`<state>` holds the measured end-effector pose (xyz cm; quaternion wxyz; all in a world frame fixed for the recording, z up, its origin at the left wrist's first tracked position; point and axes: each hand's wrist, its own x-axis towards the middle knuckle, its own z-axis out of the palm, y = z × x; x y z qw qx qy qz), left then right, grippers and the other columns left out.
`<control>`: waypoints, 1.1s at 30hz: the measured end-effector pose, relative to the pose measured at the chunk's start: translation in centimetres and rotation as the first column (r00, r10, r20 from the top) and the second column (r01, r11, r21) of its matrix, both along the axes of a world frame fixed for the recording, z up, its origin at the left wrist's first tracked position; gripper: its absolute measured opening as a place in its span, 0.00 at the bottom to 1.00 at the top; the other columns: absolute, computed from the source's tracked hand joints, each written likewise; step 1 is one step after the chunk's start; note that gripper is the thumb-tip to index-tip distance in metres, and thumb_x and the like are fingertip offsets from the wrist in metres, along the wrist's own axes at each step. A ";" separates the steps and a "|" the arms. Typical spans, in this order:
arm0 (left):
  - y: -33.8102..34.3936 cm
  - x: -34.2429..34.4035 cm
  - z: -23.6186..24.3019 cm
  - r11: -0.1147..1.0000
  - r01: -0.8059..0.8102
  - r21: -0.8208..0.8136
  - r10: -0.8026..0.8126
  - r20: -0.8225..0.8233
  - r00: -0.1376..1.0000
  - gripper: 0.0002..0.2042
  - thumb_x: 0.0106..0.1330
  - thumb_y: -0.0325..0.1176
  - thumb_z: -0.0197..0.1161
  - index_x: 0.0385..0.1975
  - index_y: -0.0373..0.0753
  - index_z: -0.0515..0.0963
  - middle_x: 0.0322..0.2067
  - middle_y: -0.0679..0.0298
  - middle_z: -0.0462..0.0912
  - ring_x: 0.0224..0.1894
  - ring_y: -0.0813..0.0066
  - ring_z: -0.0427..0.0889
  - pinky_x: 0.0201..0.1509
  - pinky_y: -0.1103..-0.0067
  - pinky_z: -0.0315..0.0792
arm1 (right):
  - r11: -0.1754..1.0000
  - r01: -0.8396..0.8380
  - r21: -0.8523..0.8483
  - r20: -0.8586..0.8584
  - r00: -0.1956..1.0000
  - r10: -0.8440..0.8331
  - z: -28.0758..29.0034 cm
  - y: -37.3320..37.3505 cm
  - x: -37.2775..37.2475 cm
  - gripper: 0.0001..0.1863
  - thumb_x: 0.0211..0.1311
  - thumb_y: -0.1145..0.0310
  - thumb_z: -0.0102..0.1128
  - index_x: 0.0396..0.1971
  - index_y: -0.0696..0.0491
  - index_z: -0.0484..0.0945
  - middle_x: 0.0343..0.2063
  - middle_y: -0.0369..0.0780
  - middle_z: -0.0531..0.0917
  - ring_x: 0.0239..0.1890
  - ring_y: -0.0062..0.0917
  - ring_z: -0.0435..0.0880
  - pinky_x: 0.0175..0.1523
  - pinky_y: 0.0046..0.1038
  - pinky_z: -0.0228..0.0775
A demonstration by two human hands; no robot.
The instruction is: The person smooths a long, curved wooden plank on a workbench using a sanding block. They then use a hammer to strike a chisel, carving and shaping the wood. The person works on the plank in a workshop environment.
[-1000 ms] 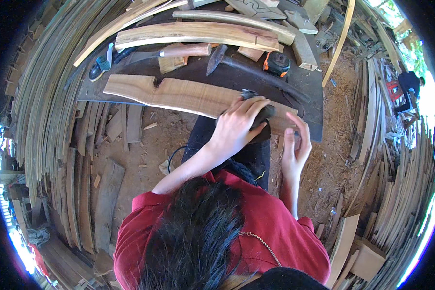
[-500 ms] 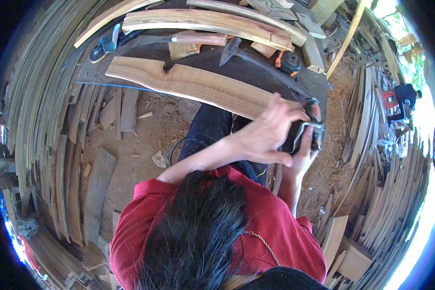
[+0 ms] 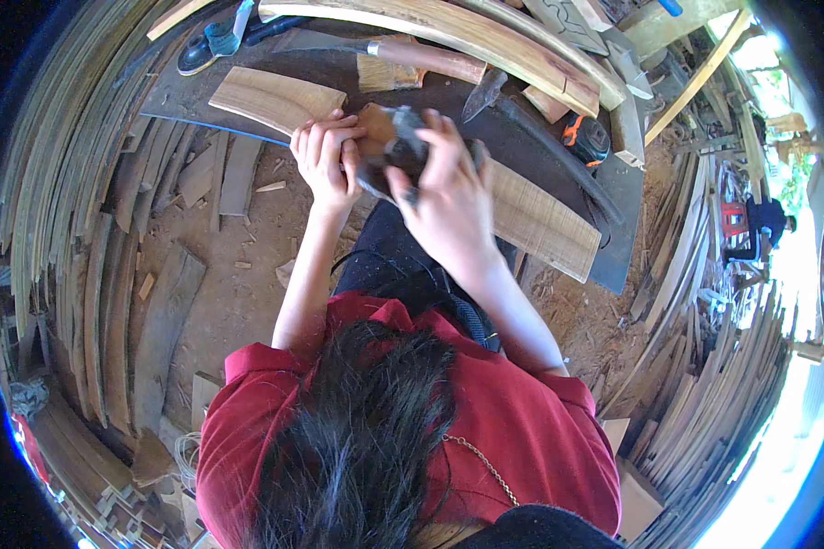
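Note:
A curved wooden plank [image 3: 545, 220] lies across the work table, its middle covered by my hands. Over that middle is a dark, blocky hand tool [image 3: 408, 151] with a grey edge and a brown flat part; blur hides its exact kind. My left hand [image 3: 328, 160] is closed, fingers curled at the tool's brown end beside the plank's left portion [image 3: 275, 99]. From the right, my right hand [image 3: 447, 197] wraps over the dark body of the tool, its fingers smeared by motion.
Beyond the plank lie a hammer [image 3: 540, 142], a flat brush [image 3: 389, 75], a wood-handled blade [image 3: 430, 60], an orange-and-black tape measure [image 3: 586, 139] and a blue-black sander-like tool [image 3: 212, 48]. Long curved timbers [image 3: 449, 37] line the far edge. Stacked boards [image 3: 73, 183] stand left; a person [image 3: 767, 220] sits far right.
Both hands and the dark tool have moved left, from the plank's right end to its middle. My left hand has gone from loosely spread to curled at the tool. The view has shifted slightly.

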<state>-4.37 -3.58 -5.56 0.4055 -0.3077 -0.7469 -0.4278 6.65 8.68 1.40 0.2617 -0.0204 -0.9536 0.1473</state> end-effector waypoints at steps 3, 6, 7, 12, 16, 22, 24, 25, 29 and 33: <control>-0.3 -0.3 -0.1 1.000 0.014 -0.007 -0.014 -0.028 1.000 0.05 0.57 0.29 0.52 0.28 0.41 0.76 0.36 0.64 0.81 0.46 0.68 0.78 0.53 0.69 0.61 | 0.996 -0.051 0.076 -0.013 0.999 0.052 -0.2 -1.4 -2.4 0.19 0.54 0.65 0.60 0.43 0.56 0.69 0.55 0.45 0.73 0.62 0.34 0.68 0.62 0.51 0.55; -0.4 -0.5 0.1 1.000 0.024 -0.019 -0.025 -0.052 0.998 0.06 0.56 0.28 0.50 0.28 0.41 0.76 0.35 0.65 0.81 0.46 0.68 0.78 0.52 0.70 0.62 | 0.993 -0.115 -0.012 -0.052 0.992 0.114 -0.3 0.8 -1.1 0.18 0.49 0.71 0.63 0.42 0.54 0.73 0.53 0.42 0.75 0.61 0.30 0.69 0.63 0.45 0.57; -0.3 -0.5 0.2 1.000 0.020 -0.019 -0.021 -0.054 0.998 0.06 0.56 0.28 0.50 0.28 0.41 0.76 0.35 0.65 0.81 0.46 0.68 0.78 0.52 0.70 0.62 | 0.999 -0.045 -0.012 -0.041 0.998 0.044 0.1 1.3 0.1 0.21 0.43 0.75 0.64 0.42 0.52 0.76 0.52 0.38 0.77 0.60 0.27 0.70 0.62 0.38 0.59; -0.7 -0.3 -0.3 0.999 -0.045 -0.029 0.043 -0.066 0.997 0.08 0.58 0.30 0.48 0.28 0.43 0.76 0.35 0.66 0.82 0.45 0.70 0.79 0.50 0.72 0.61 | 0.976 0.215 -0.035 0.106 0.972 -0.210 0.9 7.5 9.1 0.29 0.43 0.81 0.55 0.51 0.50 0.75 0.55 0.37 0.75 0.62 0.31 0.68 0.65 0.36 0.58; -0.1 -0.7 -0.6 0.999 -0.035 0.036 0.038 -0.098 0.994 0.07 0.59 0.30 0.47 0.28 0.43 0.74 0.35 0.67 0.82 0.43 0.70 0.80 0.49 0.72 0.61 | 0.945 0.318 0.079 0.105 0.940 -0.325 1.3 9.2 11.4 0.29 0.46 0.80 0.53 0.53 0.45 0.75 0.54 0.37 0.76 0.62 0.32 0.68 0.65 0.42 0.54; 0.1 -0.5 -0.1 1.000 -0.022 0.007 0.022 -0.093 0.995 0.06 0.58 0.28 0.48 0.31 0.43 0.73 0.35 0.67 0.82 0.42 0.70 0.79 0.50 0.72 0.60 | 0.992 -0.044 0.115 -0.007 0.999 0.045 0.9 3.3 1.3 0.23 0.49 0.64 0.62 0.50 0.45 0.76 0.51 0.34 0.78 0.60 0.26 0.69 0.64 0.43 0.55; 0.2 -0.6 0.0 1.000 -0.007 0.012 0.008 -0.087 0.996 0.07 0.57 0.28 0.49 0.32 0.42 0.73 0.35 0.66 0.82 0.42 0.69 0.78 0.50 0.71 0.60 | 0.967 -0.161 0.198 -0.001 0.986 0.165 0.7 1.6 -2.1 0.29 0.43 0.61 0.69 0.50 0.49 0.75 0.53 0.35 0.77 0.61 0.26 0.68 0.64 0.43 0.57; 0.3 -0.8 -0.2 1.000 -0.002 0.016 0.004 -0.085 0.996 0.07 0.57 0.28 0.49 0.32 0.42 0.73 0.35 0.65 0.81 0.42 0.69 0.78 0.50 0.71 0.60 | 0.968 -0.174 0.183 -0.011 0.984 0.179 0.4 0.9 -3.3 0.29 0.43 0.62 0.69 0.51 0.49 0.74 0.54 0.36 0.76 0.61 0.27 0.68 0.64 0.43 0.57; -0.2 -0.8 0.0 1.000 -0.011 -0.010 0.011 -0.087 0.996 0.08 0.55 0.27 0.48 0.33 0.40 0.73 0.36 0.64 0.81 0.41 0.67 0.78 0.50 0.70 0.61 | 0.980 -0.160 0.118 0.065 0.986 0.153 0.4 1.6 -1.9 0.30 0.48 0.63 0.64 0.56 0.45 0.70 0.58 0.33 0.72 0.64 0.25 0.65 0.66 0.43 0.55; 0.1 -0.6 0.3 1.000 -0.015 -0.023 0.013 -0.098 0.995 0.08 0.57 0.28 0.47 0.33 0.41 0.73 0.37 0.65 0.81 0.41 0.69 0.78 0.49 0.71 0.61 | 0.979 0.129 0.160 0.095 0.985 -0.145 1.8 6.1 5.6 0.28 0.51 0.63 0.63 0.54 0.49 0.72 0.57 0.37 0.73 0.62 0.28 0.67 0.64 0.40 0.56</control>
